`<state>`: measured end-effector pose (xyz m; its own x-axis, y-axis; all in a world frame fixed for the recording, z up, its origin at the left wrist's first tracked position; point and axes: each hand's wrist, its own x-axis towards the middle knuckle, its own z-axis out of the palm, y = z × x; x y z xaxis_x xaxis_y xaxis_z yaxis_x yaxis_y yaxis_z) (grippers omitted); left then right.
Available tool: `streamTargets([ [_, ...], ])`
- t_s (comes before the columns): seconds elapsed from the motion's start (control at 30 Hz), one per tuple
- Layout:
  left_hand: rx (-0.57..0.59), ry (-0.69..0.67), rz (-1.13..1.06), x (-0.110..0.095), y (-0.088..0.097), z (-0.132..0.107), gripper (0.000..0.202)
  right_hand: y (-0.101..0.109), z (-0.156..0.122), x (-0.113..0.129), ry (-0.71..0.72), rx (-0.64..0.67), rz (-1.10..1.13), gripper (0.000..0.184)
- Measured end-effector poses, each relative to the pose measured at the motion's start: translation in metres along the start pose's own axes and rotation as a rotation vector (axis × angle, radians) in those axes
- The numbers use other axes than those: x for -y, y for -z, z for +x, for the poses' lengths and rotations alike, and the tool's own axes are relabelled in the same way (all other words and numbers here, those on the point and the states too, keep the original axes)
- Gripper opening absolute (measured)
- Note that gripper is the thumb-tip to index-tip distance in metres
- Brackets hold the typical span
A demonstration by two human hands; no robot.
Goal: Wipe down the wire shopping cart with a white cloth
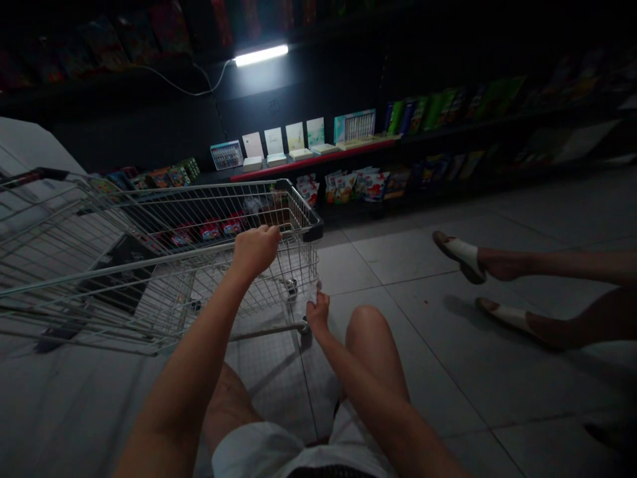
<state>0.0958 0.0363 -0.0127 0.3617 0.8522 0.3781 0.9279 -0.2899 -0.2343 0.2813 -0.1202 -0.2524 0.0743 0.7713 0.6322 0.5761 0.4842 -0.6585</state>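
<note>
Left hand (256, 251) grips the rim of the shopping cart (213, 206), its long axis angled front-end-first toward the shelves (313, 158). Right hand (317, 312) hangs loosely curled beside the cart's front corner, holding nothing.

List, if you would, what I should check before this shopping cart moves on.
1. Left hand gripping the cart's wire rim: ok.
2. Right hand holding the cart: cannot tell; it sits by the basket's lower corner.
3. Caster wheel on the floor tiles: ok.
4. Another person's white slippers apart from the cart: ok.
5. Goods inside the basket: cannot tell in this dim view.
</note>
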Motion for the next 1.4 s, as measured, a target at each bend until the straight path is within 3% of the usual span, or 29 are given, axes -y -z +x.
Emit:
streamTargets([
  [0.1, -0.013, -0.007, 0.001, 0.001, 0.0, -0.001, 0.039, -0.024, 0.026, -0.005, -0.064, -0.101, 0.038, 0.052],
  [0.2, -0.018, -0.017, 0.003, 0.002, 0.0, -0.001, 0.038, -0.048, 0.082, -0.018, -0.129, -0.25, 0.068, 0.05],
  [0.3, -0.01, -0.012, 0.0, 0.002, 0.001, 0.0, 0.038, -0.053, 0.149, -0.022, -0.054, -0.383, 0.079, 0.055],
  [0.43, -0.009, -0.013, -0.009, 0.0, 0.002, 0.001, 0.037, -0.052, 0.205, -0.011, 0.088, -0.377, 0.056, 0.062],
  [0.53, -0.007, -0.012, -0.014, 0.0, 0.002, 0.002, 0.037, -0.075, 0.194, -0.008, 0.111, -0.312, -0.03, 0.063],
  [0.67, -0.01, -0.004, -0.008, 0.001, 0.001, 0.003, 0.037, -0.117, 0.136, -0.02, 0.18, -0.066, -0.067, 0.062],
  [0.73, -0.018, -0.012, -0.003, 0.002, 0.0, 0.002, 0.037, -0.12, 0.116, -0.025, 0.183, -0.013, -0.035, 0.061],
  [0.83, -0.028, -0.022, 0.005, 0.003, -0.002, 0.0, 0.037, -0.093, 0.123, -0.02, 0.21, -0.026, 0.028, 0.059],
  [0.97, -0.024, -0.023, 0.008, 0.004, -0.002, -0.003, 0.037, -0.034, 0.183, 0.001, 0.216, -0.281, -0.003, 0.061],
  [1.07, -0.031, -0.031, 0.004, 0.004, -0.001, -0.005, 0.037, -0.02, 0.223, 0.014, 0.194, -0.322, -0.108, 0.06],
  [1.13, -0.036, -0.037, 0.003, 0.004, 0.0, -0.007, 0.037, -0.029, 0.229, 0.018, 0.197, -0.279, -0.198, 0.062],
  [1.2, -0.037, -0.038, 0.003, 0.004, 0.001, -0.008, 0.036, -0.049, 0.217, 0.019, 0.224, -0.232, -0.263, 0.066],
  [1.33, -0.039, -0.017, -0.001, 0.004, 0.002, -0.009, 0.034, -0.091, 0.162, 0.002, 0.346, -0.091, -0.295, 0.066],
  [1.4, -0.031, -0.015, -0.006, 0.004, 0.002, -0.009, 0.035, -0.099, 0.138, -0.011, 0.376, -0.04, -0.289, 0.06],
])
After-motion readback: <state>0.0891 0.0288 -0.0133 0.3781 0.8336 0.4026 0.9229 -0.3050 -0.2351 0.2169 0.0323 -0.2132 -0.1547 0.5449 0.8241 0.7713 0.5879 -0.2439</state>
